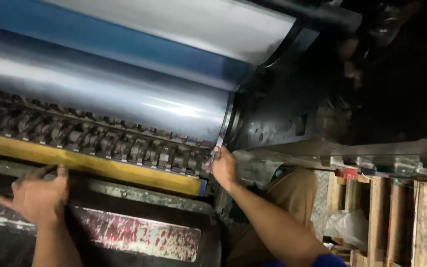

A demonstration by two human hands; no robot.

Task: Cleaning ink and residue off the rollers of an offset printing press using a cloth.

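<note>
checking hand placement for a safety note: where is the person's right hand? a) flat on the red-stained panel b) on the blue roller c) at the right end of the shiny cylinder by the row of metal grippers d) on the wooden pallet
c: the right hand pinches at the end of the metal gripper row, just under the shiny cylinder, while the left hand rests near the yellow bar.

A long shiny metal cylinder [124, 101] lies across the machine, its sheet edge pinched at the right end. Below it runs a row of dark metal clamp fingers [100, 138], then a worn yellow bar [90, 165] with a blue tip.
</note>
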